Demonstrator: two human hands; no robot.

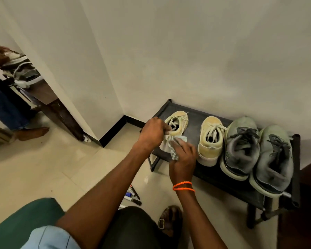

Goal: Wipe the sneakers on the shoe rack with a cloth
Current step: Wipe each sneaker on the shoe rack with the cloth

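Down at the bottom, closest in, a pale blue sleeve and a green seat, with a brown sandal on the tiled floor beside the dark trouser leg. Markers lie on the floor just under the forearms. Up to the hands now: the left hand grips the heel collar of the leftmost cream sneaker, fingers curled round it, while the right hand, orange cords at the wrist, clutches the light blue cloth and presses it against that sneaker's heel. The sneaker sits at the left end of the black shoe rack. Just right of the right hand stands its cream partner, and beyond that, two grey-green sneakers side by side, toes to the wall. Far off to the left of both hands, another person holds a shoe over a wooden table.
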